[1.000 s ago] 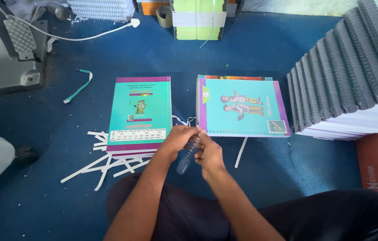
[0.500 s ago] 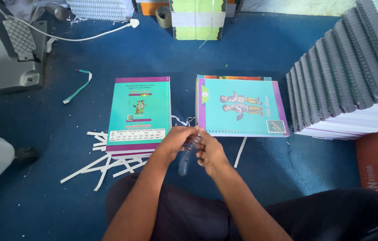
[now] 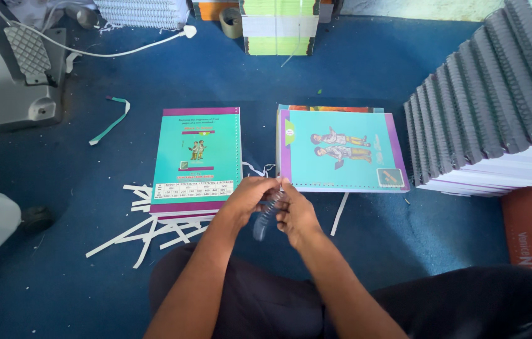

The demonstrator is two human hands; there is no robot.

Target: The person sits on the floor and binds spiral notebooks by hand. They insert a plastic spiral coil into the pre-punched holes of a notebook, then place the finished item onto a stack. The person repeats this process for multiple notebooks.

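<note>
Grey spiral binding coil (image 3: pixel 268 215) sits pinched between our left hand (image 3: pixel 248 199) and right hand (image 3: pixel 295 213), barely shifted from a moment ago, hands still closed together on it. Just beyond lie two teal booklets (image 3: pixel 197 160), paper strips (image 3: pixel 153 229) to the left; bound stacks (image 3: pixel 492 107) rise far right.

One view only, from the camera on my head, so nothing is shared with a second view. It looks steeply down and forward over my lap onto the blue floor (image 3: pixel 354 75). My forearms enter at 6 o'clock, close to the lens. The stacked bound books (image 3: pixel 492 107) lie at 2 o'clock, the grey machine (image 3: pixel 9 75) at 10 o'clock, both farther off.
</note>
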